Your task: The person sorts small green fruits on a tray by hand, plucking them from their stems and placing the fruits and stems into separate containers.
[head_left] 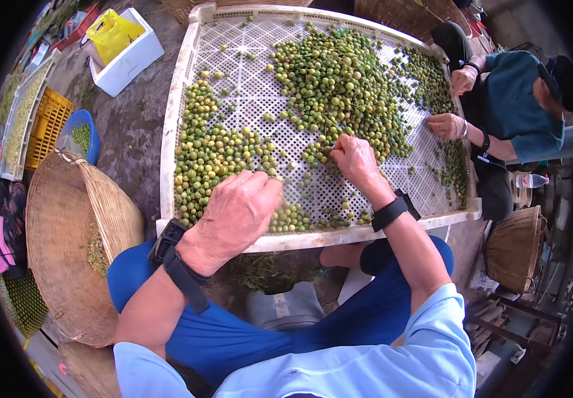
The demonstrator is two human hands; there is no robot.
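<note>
Small round green and yellowish fruits (339,79) lie in heaps on a white perforated tray (173,119) in front of me. My left hand (239,209) is over the fruits at the tray's near left part, back up, its fingers curled down and their tips hidden. Near the lower edge of the central heap, my right hand (359,166) has thumb and fingers pressed together among the fruits. What either hand holds, if anything, cannot be made out.
A co-worker (525,106) sits at the tray's right side, both hands at its edge. Left of the tray stand a large woven basket (54,232), a blue basin (93,154) and a white foam box (124,69). Another basket (513,252) is at the right.
</note>
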